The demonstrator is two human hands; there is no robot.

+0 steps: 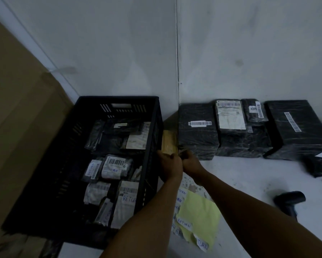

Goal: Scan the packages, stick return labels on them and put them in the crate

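A: Big black slatted plastic crate (108, 164) on the left, already holding labelled parcels; black-wrapped packages (197, 133) wait far right by the wall.

B: Left hand (170, 164) and right hand (190, 163) meet over a tan packet (168, 141); grip unclear.

A: Support it underneath. Pale, speckled floor (249, 183), grey walls.

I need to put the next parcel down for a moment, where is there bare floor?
Bare pale floor lies in front of the row of black wrapped parcels, between the yellow label sheet and the black handheld scanner. It is crowded inside the black plastic crate, and in the gap beside it where both hands work.
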